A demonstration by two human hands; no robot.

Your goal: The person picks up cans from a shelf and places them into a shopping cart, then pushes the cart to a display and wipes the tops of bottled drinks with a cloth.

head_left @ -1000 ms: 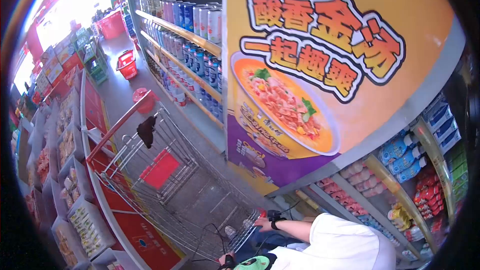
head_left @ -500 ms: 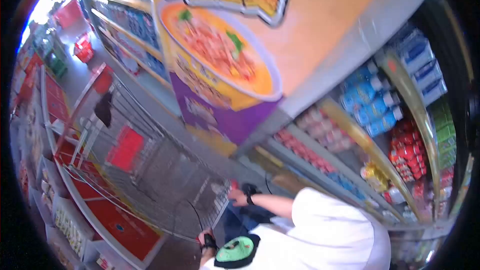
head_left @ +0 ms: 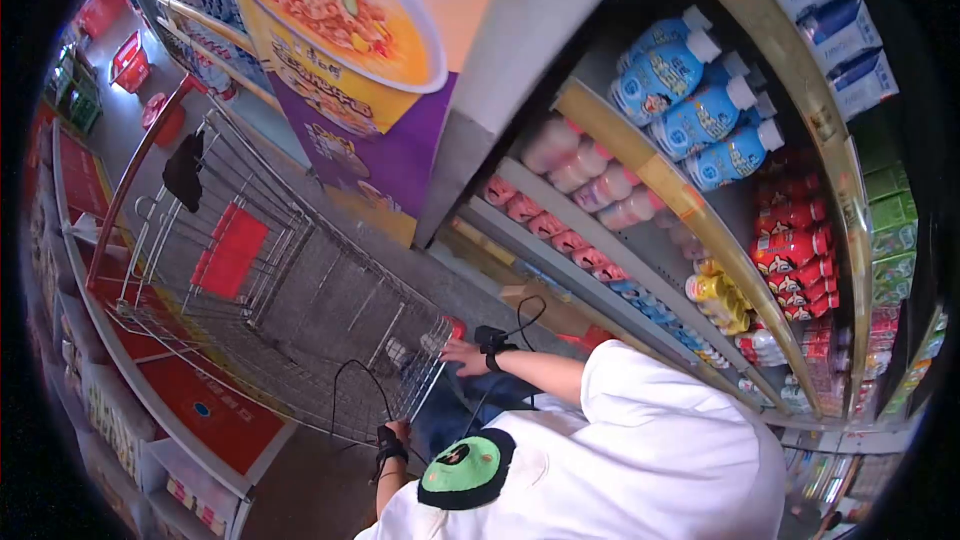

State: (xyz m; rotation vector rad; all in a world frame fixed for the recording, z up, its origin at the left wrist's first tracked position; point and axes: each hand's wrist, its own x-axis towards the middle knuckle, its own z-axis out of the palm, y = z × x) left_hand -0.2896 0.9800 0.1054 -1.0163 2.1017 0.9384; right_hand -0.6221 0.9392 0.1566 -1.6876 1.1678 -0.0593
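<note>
A wire shopping cart with a red child-seat panel stretches out in front of me, tilted in the view. My right hand grips the near end of the cart by its red corner piece. Lower and to the left, my left hand is closed at the same end's rim, its fingers partly hidden. Both wrists carry black straps with cables. A dark item hangs near the cart's far handle.
Shelves with blue bottles, red bottles and pink bottles rise close on the right. A purple and orange display panel stands beyond the cart. Low shelving runs along the left; red baskets sit farther down the aisle.
My view has shifted along the aisle, so the display panel and cart sit farther left and more of the right-hand shelves shows. Both hands stay at the cart's near end.
</note>
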